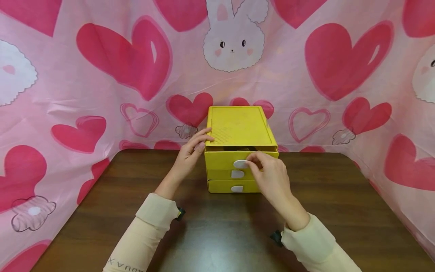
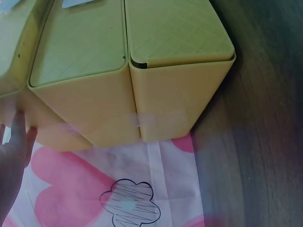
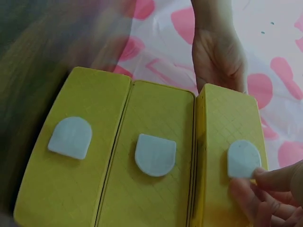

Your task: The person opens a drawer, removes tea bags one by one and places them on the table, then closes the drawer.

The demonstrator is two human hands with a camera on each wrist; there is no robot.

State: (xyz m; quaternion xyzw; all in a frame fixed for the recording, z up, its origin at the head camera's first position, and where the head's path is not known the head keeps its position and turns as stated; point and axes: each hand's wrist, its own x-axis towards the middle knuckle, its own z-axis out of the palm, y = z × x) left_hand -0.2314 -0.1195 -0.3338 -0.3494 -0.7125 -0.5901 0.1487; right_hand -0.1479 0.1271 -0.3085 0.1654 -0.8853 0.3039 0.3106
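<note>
A yellow three-drawer box (image 1: 239, 126) stands on the table, its drawer fronts facing me. The top drawer (image 1: 221, 160) is pulled out a little, leaving a dark gap under the box's top. My right hand (image 1: 272, 172) pinches the white handle (image 3: 244, 158) of that drawer between thumb and fingers. Against the upper left side of the box, my left hand (image 1: 191, 149) rests with its fingers extended. Below, the middle drawer (image 3: 149, 189) and bottom drawer (image 3: 52, 189) sit closed, each with a white rounded handle. The drawer's contents are mostly hidden.
The dark wooden table (image 1: 136, 181) runs out to both sides of the box. Close behind the box hangs a pink cloth (image 1: 190, 83) printed with hearts and rabbits, which also lines both sides.
</note>
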